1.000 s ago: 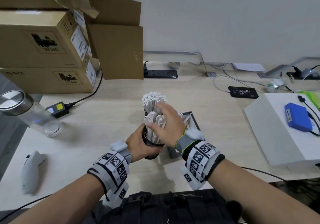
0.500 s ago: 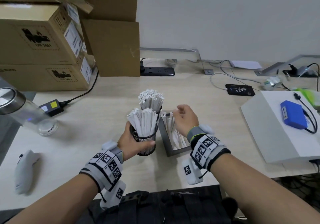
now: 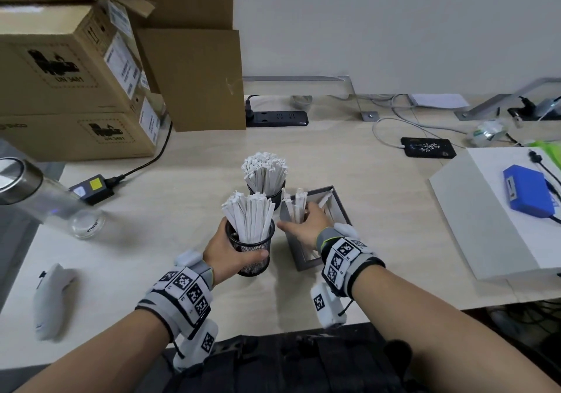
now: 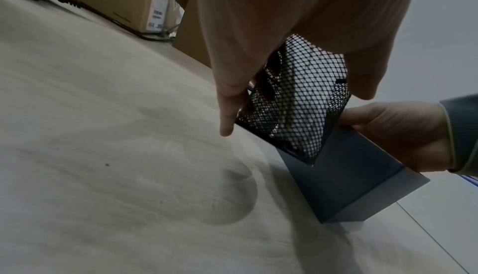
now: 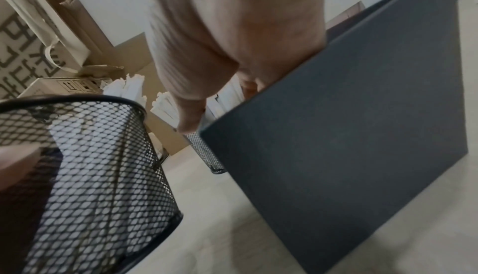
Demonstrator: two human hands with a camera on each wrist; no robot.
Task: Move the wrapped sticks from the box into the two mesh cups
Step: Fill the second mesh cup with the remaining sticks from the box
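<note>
At frame centre our left hand (image 3: 226,250) grips the near cup (image 3: 253,248), its sticks (image 3: 249,219) upright, fanning up-left. Our right hand (image 3: 306,225) reaches into the box (image 3: 341,210), thumb out; its grip we cannot tell. Far cup (image 3: 268,193) stands behind.

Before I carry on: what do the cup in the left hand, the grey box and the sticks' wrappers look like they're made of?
Near mesh cup: black wire mesh with a solid rim, probably coated metal; light shows through its holes in the wrist views.
Grey box: matte, flat walls with crisp edges, likely rigid card, possibly plastic.
Wrapped sticks: dull white sleeves with creased flat ends, apparently paper.
</note>
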